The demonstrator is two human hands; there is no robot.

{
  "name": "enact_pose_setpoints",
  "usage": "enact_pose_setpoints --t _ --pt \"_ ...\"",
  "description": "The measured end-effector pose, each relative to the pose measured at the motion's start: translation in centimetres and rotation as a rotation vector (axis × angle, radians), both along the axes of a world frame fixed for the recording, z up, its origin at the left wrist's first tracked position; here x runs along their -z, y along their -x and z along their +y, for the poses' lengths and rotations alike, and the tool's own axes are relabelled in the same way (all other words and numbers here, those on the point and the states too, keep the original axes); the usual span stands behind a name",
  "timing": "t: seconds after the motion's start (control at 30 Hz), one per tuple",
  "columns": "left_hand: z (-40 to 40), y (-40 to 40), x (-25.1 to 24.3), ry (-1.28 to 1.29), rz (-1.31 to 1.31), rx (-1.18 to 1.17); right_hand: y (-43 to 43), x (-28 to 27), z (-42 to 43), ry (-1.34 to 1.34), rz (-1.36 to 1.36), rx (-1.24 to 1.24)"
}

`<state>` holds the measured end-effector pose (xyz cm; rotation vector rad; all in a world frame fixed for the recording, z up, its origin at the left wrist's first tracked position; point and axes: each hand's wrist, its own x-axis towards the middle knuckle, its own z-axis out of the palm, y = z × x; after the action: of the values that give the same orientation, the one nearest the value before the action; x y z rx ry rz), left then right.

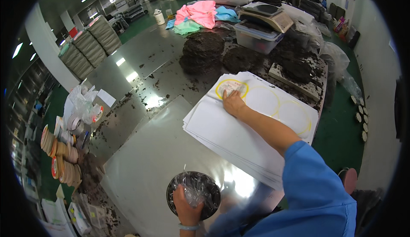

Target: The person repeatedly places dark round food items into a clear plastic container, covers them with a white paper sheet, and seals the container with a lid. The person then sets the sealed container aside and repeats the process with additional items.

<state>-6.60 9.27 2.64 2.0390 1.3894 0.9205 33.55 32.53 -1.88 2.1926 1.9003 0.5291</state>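
Observation:
My left hand (188, 207), with a pale bangle at the wrist, reaches into a round black bowl (217, 190) and rests on crumpled clear plastic film (194, 189); whether the fingers grip the film cannot be told. My right hand (233, 102) lies on a stack of large white paper sheets (221, 129). Its fingers touch a round printed paper (231, 87) ringed in yellow at the stack's far left corner. Fainter yellow rings show on the sheet to the right. The bowl stands on the shiny metal table (144, 160), nearer to me than the papers.
Beyond the papers are stacked dark round cakes (203, 51), a clear plastic box (256, 38) under a weighing scale (267, 16), and pink cloth (198, 12). A whitish slab (294, 85) lies behind the sheets. Tape rolls (65, 171) and a blue pen (84, 139) are at left.

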Motion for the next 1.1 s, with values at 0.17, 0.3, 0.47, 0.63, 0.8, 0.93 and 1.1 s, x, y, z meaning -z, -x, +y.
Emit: enact_pose_setpoints --t 0.17,0.3,0.47,0.63,0.8,0.93,1.1 --pt "0.9 -0.2 -1.6 0.011 0.149 0.007 -3.8 -1.6 0.9 -0.184 0.555 -0.044" --pt "1.6 -0.3 -1.0 -0.012 0.195 0.028 -0.8 1.0 -1.2 -0.617 -0.273 -0.409" --pt "1.3 0.0 -0.8 -0.012 0.084 0.002 -0.8 -2.5 0.5 -0.008 0.437 -0.091" --pt "1.5 0.0 0.3 -0.047 0.054 0.047 -8.7 -0.6 0.4 -0.699 1.078 0.285" --pt "1.0 0.7 0.6 0.12 -0.217 -0.036 -17.5 -11.2 -8.1 -1.636 1.475 -0.047" --pt "1.9 0.1 -0.2 -0.027 -0.077 0.018 5.8 -12.4 -14.6 -0.346 1.255 -0.541" --pt "1.9 0.2 -0.1 0.27 -0.24 -0.012 22.6 -5.9 -18.8 0.294 1.301 -1.019"
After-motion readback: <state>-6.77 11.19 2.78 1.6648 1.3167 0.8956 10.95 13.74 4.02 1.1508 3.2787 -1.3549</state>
